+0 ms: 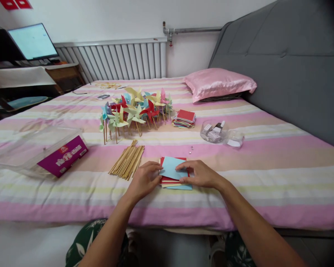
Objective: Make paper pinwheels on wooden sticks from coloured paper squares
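Where hands meet, blue sheet point(171, 167) askew.

A bed point(267, 174) covered by a striped sheet is seen. On it are laid a pink pillow point(218, 83), paper pinwheels point(135, 109), wooden sticks point(127, 160), paper stacks point(184, 118), a clear lid point(22, 146) and a purple box point(63, 156).

A cluster of finished paper pinwheels point(135, 109) stands mid-bed, with a bundle of wooden sticks point(127, 160) lying just in front of it. To the right sit a second stack of coloured paper squares point(184, 118) and a clear round container point(213, 131) with its lid point(233, 139) beside it. A clear plastic box point(36, 150) with a purple label rests at left; a pink pillow point(218, 83) lies by the grey headboard point(289, 55).
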### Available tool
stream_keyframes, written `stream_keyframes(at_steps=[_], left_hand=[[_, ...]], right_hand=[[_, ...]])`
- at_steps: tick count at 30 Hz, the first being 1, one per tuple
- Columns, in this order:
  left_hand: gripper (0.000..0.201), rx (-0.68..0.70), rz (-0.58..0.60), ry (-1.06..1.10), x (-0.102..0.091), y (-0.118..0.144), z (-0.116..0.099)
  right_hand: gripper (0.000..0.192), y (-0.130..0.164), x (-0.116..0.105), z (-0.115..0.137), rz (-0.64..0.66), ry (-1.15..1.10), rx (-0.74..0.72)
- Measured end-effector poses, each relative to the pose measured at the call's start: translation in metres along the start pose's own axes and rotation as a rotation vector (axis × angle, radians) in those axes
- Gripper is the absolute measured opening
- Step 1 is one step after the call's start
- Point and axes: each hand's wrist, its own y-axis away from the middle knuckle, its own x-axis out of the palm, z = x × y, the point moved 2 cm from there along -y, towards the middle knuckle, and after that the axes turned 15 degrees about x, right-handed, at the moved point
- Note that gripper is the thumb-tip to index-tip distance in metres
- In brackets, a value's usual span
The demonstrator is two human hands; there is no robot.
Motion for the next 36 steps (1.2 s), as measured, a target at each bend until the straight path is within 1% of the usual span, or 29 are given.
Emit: stream_keyframes(at_steps=[5, 10, 18, 25, 30, 36], left_hand=[[0.015, -0.020, 0.006, 0.024, 0.001, 0.001, 0.004], [0.016, -0.029, 0.000, 0.045, -0.002, 0.001, 0.004], [0.014, -0.021, -0.004, 0.056, -0.007, 0.003, 0.010], [0.016, -0.064, 0.038, 0.061, -0.010, 0.004, 0.009], [0.021, -0.076, 0.058, 0.037, -0.012, 0.004, 0.008], [0.018, -0.074, 0.078, 0.061, -0.008, 0.004, 0.007]], right_hand=[[0.041, -0.001, 0.000, -0.001, 0.004, -0.005, 0.012], [0.043, -0.002, 0.001, -0.004, 0.009, -0.020, 0.012], [0.041, -0.003, 0.002, -0.004, 0.002, -0.009, 0.030], [0.043, -0.002, 0.001, -0.004, 0.008, -0.009, 0.032], [0.042, -0.002, 0.000, -0.003, 0.007, 0.020, 0.023], [0.042, -0.002, 0.001, -0.004, -0.006, 0.035, 0.017]])
